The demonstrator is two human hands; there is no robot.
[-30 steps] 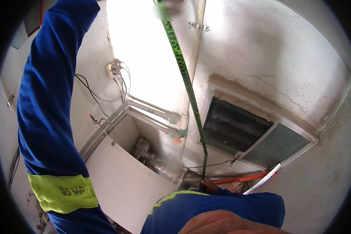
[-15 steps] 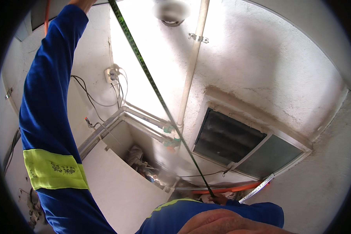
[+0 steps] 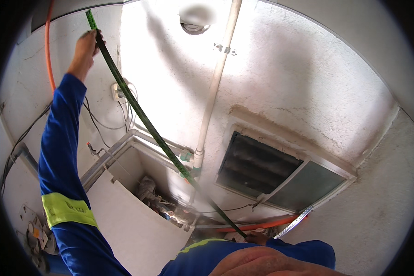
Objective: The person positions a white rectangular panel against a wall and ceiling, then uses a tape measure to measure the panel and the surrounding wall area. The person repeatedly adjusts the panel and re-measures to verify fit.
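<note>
A green measuring tape point(image 3: 147, 121) stretches slantwise across the view, from upper left to lower middle. Near its upper end, the fingers point(image 3: 98, 40) of the left hand point(image 3: 83, 53) are closed around it, pinching the strip so that a short tip sticks out beyond them and the rest slopes away below. The lower end meets the right hand point(image 3: 256, 238), partly hidden by its blue sleeve point(image 3: 303, 250); whether those fingers are closed cannot be told. Behind the strip are a wall socket point(image 3: 117, 92) and a pale vertical pipe point(image 3: 212, 94). To the right is a dark louvred window point(image 3: 257, 163), with an orange tube point(image 3: 244, 227) below it.
</note>
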